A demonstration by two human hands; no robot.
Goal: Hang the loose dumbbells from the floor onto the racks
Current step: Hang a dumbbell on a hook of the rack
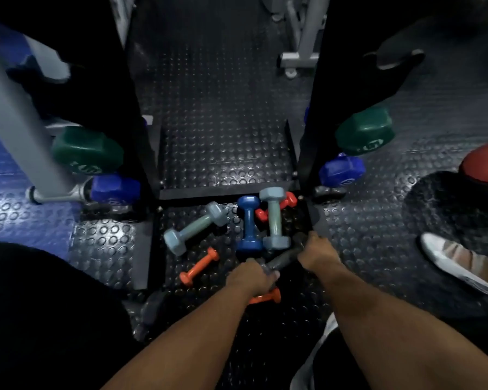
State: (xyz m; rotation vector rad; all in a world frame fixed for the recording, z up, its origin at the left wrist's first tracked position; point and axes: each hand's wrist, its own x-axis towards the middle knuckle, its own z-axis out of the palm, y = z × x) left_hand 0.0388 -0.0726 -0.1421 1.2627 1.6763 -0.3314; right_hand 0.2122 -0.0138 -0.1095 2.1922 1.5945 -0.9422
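Both my hands clamp one black dumbbell (283, 258) low over the floor (223, 108): left hand (251, 278) at its near end, right hand (317, 253) at its far end, between the racks (312, 122).

"5" on both green dumbbells (364, 130)

Between my left hand (251, 277) and my right hand (317, 253) lies a dumbbell (283, 260). Just beyond my hands two dumbbells (250, 223) lie side by side on the floor (223, 94), and another (193, 229) lies off to the left of them. Racks (312, 130) stand farther out on both sides.
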